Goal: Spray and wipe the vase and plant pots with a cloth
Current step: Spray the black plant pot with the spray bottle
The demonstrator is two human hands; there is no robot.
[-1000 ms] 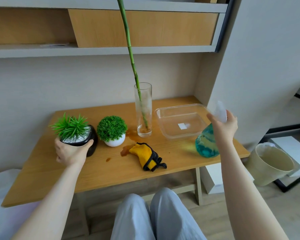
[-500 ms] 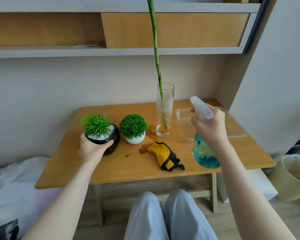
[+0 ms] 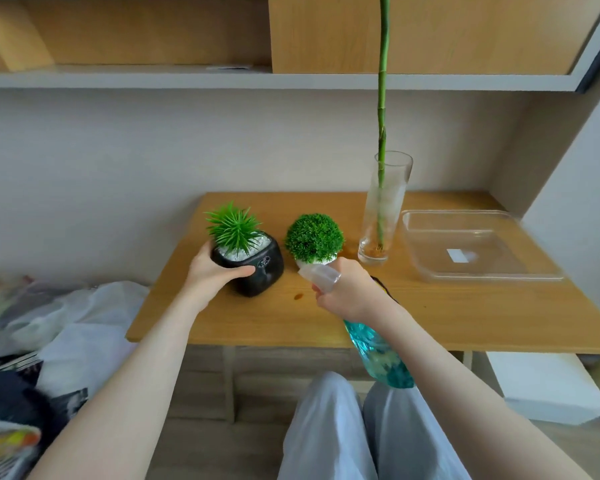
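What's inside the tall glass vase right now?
The glass vase holds one long green stem rising past the shelf, with brownish residue at its base. Any water level is unclear.

Black pot [image 3: 257,271] – sprayer [image 3: 374,348] alongside

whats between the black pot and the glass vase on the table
In the head view, the small white pot with its round green bush sits between the black pot and the glass vase.
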